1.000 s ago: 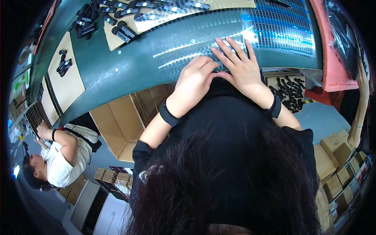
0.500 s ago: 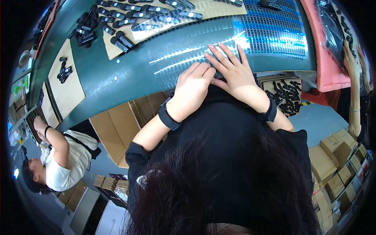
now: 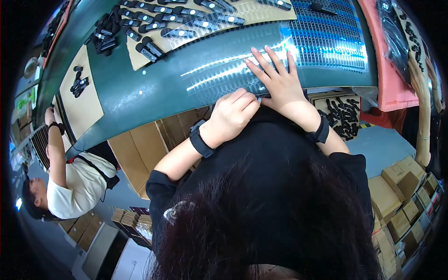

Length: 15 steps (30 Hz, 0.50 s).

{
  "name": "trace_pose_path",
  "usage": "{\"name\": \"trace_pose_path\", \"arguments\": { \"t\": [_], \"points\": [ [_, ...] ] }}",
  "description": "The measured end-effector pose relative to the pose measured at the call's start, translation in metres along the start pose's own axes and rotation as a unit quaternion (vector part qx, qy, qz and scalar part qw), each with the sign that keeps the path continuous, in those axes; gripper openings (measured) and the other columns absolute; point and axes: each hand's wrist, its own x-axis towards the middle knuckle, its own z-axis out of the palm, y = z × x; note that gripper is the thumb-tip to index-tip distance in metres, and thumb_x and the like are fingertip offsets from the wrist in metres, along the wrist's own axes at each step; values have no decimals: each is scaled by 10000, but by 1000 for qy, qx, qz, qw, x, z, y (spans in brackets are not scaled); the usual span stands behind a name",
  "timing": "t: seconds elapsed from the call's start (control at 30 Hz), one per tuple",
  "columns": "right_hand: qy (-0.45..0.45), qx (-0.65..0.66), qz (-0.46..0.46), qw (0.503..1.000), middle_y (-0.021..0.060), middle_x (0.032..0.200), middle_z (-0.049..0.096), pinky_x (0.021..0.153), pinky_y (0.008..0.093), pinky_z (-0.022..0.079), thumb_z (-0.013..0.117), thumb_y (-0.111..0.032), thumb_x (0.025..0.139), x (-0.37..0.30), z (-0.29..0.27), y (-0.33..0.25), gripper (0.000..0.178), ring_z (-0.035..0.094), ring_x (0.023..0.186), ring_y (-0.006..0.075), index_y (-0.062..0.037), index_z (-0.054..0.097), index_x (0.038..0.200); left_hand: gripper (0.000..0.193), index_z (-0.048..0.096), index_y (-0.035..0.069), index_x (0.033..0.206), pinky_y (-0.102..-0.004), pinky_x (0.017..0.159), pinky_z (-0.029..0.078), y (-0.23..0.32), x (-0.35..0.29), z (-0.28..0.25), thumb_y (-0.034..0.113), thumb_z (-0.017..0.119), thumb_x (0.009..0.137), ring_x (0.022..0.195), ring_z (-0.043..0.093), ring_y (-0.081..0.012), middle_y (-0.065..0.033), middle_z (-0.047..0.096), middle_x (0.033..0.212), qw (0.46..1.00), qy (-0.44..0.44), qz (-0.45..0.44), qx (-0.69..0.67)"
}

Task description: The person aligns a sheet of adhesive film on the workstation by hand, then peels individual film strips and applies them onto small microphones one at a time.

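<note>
A clear film sheet [image 3: 219, 77] printed with rows of rounded outlines lies along the near table edge. My right hand [image 3: 283, 91] is open, its fingers spread over the right end of this film. My left hand [image 3: 233, 114] is closed in a pinch at the table's near edge, close to my right thumb. A tiny pale bit shows at its fingertips, too small to name. To the right of my right hand lies a sheet of small dark labels on blue film [image 3: 326, 42]. A single black handheld microphone [image 3: 323, 8] rests on its far part.
Several microphones [image 3: 172, 18] lie on a cardboard sheet at the back, under another clear film strip [image 3: 210, 25]. Others are heaped [image 3: 103, 35] to its left. Pink foam [image 3: 380, 60] borders the right side. People work at left [image 3: 77, 186] and right [image 3: 422, 98]. An open carton [image 3: 135, 151] stands below the table.
My left hand has drawn back toward me, away from the film and my right fingers. My right hand stays nearly in place. The person at left has stretched an arm farther forward.
</note>
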Motion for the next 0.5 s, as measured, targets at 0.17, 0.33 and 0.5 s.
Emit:
{"name": "trace_pose_path", "arguments": {
  "t": [0.17,0.33,0.5],
  "points": [
    [6,12,-1,1000,13,1394,197,1011,531,110,753,-279,513,1,-1,0,956,166,1286,239,-229,250,1326,141,538,4,714,-266,516,458,-4,-11,-5,4,575,578,612,516,-183,-58,488,672,999,21,26,-15],
    [12,25,1,1000,17,1394,195,1016,525,98,752,-295,531,2,-1,0,943,163,1287,244,-228,250,1327,175,579,-3,760,-255,525,452,-8,-13,-14,-90,579,609,631,560,-199,-92,563,730,993,68,-55,-73],
    [2,29,-18,999,38,1386,216,1020,522,72,729,-330,579,3,-9,2,892,140,1295,258,-187,264,1326,168,578,-20,879,-248,616,455,-13,2,-26,-74,555,722,703,574,-172,-86,598,833,877,123,-339,-318]
  ]
}}
